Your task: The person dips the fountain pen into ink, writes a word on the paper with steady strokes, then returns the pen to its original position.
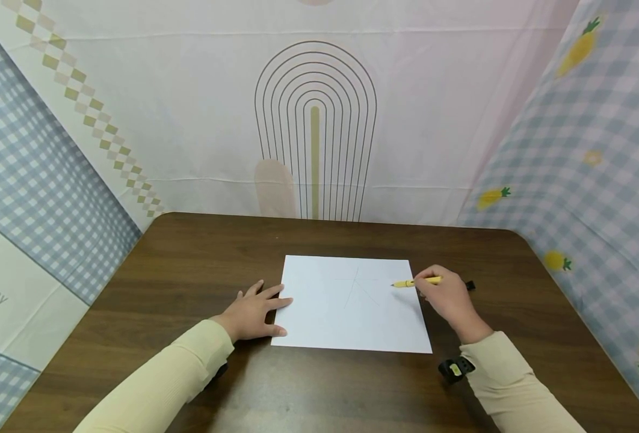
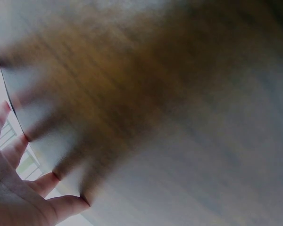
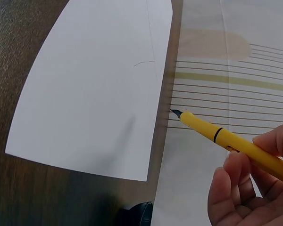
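A white sheet of paper lies on the table, with a few thin straight lines crossing near its upper middle. My right hand pinches a yellow fountain pen between thumb and fingers at the sheet's right side. The pen's dark nib points left and is held above the paper, not touching it. At the sheet's left edge, my left hand rests with spread fingers, some fingertips on the paper. In the left wrist view the fingers are straight and hold nothing.
The brown wooden table reaches back to a patterned cloth wall. A small black object lies just beyond the right hand. A black strap device sits on the right wrist. Checked cloth hangs along the sides.
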Available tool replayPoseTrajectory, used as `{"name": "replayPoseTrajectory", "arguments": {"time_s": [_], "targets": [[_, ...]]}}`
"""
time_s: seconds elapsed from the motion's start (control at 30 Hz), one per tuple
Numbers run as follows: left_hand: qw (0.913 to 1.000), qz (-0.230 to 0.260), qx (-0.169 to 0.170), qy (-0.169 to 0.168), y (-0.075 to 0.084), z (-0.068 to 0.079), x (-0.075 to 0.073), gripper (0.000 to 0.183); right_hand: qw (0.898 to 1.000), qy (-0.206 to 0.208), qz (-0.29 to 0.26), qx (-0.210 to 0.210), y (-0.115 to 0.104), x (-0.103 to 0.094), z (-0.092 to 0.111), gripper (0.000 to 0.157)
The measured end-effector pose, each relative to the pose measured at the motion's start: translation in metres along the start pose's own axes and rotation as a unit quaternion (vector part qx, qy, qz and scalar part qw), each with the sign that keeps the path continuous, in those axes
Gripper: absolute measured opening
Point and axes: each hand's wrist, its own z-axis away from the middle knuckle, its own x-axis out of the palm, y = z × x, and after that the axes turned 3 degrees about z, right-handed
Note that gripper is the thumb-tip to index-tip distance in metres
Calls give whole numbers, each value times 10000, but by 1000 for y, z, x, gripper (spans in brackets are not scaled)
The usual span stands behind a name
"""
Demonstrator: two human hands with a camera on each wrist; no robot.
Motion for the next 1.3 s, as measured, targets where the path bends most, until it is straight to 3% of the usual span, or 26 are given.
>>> {"name": "replayPoseTrajectory", "arguments": {"time_s": [0.6, 1.3], "targets": [[10000, 51, 70, 8, -4, 1, 1, 67, 9981, 284, -554, 6, 14, -16, 0, 29], [10000, -2, 90, 7, -6, 0, 1, 68, 9963, 481, -656, 268, 35, -26, -2, 37]]}}
